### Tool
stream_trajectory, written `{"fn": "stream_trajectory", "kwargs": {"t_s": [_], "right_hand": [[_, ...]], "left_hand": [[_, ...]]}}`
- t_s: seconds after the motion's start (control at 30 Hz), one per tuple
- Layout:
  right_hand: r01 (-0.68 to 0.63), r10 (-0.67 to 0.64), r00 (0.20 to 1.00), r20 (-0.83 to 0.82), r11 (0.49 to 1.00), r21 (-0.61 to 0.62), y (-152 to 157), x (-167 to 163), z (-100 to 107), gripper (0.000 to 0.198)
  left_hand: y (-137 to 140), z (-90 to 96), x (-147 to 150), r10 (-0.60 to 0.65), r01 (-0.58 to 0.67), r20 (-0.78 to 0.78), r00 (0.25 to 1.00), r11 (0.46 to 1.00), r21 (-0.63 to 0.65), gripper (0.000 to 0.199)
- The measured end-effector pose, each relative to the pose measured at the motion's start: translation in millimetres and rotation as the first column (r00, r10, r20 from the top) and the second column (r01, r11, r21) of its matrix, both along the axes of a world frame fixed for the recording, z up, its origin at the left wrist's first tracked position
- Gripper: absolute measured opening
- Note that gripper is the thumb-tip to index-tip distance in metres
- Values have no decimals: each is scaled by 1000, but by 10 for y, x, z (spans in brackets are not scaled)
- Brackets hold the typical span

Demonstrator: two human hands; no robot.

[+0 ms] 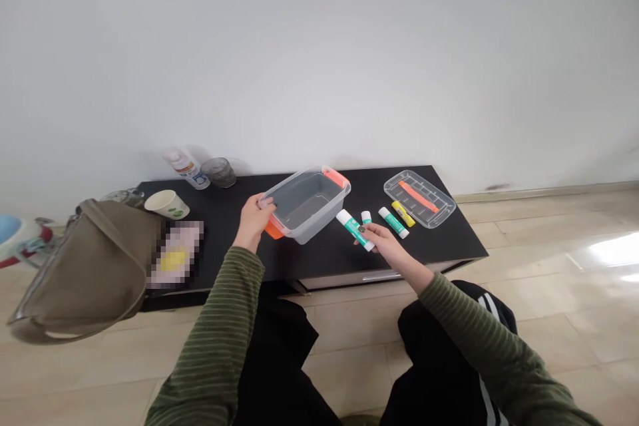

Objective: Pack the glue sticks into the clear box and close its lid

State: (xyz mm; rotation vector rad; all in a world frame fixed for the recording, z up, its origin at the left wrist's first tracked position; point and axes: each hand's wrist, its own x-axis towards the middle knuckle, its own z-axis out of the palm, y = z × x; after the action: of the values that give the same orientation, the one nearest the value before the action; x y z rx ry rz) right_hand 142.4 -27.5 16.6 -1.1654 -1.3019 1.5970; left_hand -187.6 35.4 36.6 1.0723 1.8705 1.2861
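Showing at the table's (pixel 314 261) middle, a clear box (pixel 320 218) is gripped at its left end by the left hand (pixel 253 218); farther right, a glue stick (pixel 352 225) is pinched by the right hand (pixel 383 241). Whether a second stick (pixel 366 216) is held cannot be told.

Your single camera sits on your head, above the near side of the table (pixel 314 263), facing forward and down. It is near enough to show your left fingers (pixel 259 204) and right fingers (pixel 379 233) over the table, plus wall (pixel 349 66) behind it and floor (pixel 349 339) before it.
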Motion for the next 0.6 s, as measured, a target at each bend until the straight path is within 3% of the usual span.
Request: {"fn": "stream_trajectory", "kwargs": {"t_s": [0.2,0.37,0.43,0.53,0.6], "right_hand": [[-19,1,994,114,987,158,-92,17,128,45],[-56,-71,954,292,913,405,-198,-168,398,37],[-140,-115,866,486,878,458,-210,-341,523,32],[-353,-159,626,763,815,459,-189,-682,652,26],[-464,-177,472,864,783,414,-159,-922,675,28]], "left_hand": [[-361,53,50,-75,72,-75,994,996,-50,42],[-721,18,90,-194,184,-100,976,978,-96,43],[-850,-28,125,-239,232,-88,967,969,-91,44],[-991,-70,170,-292,284,-162,943,956,-73,39],[-1041,-62,189,-298,289,-263,918,954,-72,35]]}}
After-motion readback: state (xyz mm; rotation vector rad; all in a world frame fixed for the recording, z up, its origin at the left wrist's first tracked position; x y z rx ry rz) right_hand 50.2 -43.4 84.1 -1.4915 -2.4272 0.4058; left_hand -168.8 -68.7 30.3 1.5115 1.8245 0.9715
